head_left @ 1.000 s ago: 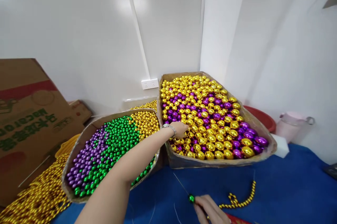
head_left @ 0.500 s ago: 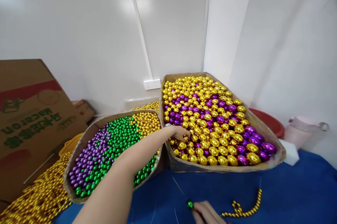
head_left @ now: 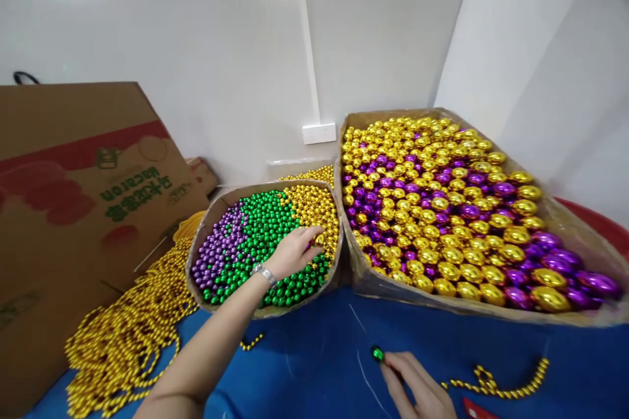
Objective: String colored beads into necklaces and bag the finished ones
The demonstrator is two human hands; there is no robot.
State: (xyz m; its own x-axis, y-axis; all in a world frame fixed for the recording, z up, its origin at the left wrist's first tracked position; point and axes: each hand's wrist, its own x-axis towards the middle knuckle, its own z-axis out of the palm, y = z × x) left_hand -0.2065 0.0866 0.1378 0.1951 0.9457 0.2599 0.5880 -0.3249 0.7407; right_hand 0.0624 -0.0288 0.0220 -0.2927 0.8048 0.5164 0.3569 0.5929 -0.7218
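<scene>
My left hand [head_left: 291, 252] reaches over the smaller cardboard box [head_left: 216, 204] of small purple, green and gold beads, fingers curled down onto the gold and green beads. Whether it holds a bead is hidden. A silver watch sits on that wrist. My right hand [head_left: 415, 387] rests low on the blue table [head_left: 314, 353], pinching a thin wire with a green bead [head_left: 377, 354] on it. Right of the small box stands a large cardboard box [head_left: 388, 284] full of bigger gold and purple balls.
A short gold bead string [head_left: 496, 385] lies on the blue cloth by my right hand. A heap of gold bead strands [head_left: 122, 340] spreads at the left before a big printed carton [head_left: 73, 183]. White walls close the corner; a red basin [head_left: 602, 222] shows at far right.
My left hand has left the large box of gold and purple balls and moved left onto the small box's beads. The view has swung left and down.
</scene>
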